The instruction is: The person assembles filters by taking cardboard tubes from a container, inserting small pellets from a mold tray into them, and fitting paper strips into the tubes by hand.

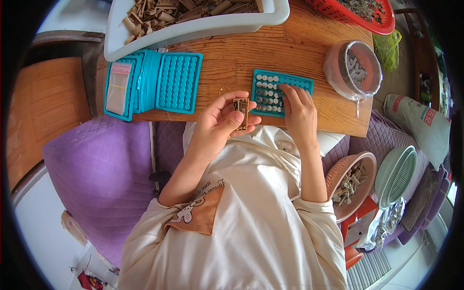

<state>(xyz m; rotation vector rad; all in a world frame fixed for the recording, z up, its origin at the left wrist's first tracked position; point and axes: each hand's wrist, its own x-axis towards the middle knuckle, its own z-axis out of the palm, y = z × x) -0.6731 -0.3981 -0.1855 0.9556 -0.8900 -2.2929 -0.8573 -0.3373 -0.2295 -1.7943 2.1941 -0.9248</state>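
Observation:
My left hand holds a small brown rectangular plastic casing upright between thumb and fingers, its open side showing small parts inside. My right hand reaches over a teal tray of round pockets, fingers bent and drawn together. Its fingertips touch the rows of silver button cells there. Whether a cell is pinched between them is hidden. The tray lies on the wooden table near its front edge, and some of its pockets on the far right hold no cells.
Beyond my left hand stand stacked teal trays and a bundle of clear bags. A white bin of brown plastic parts sits at the back. On the right are a plastic-lined tub, a red basket and a pink basket.

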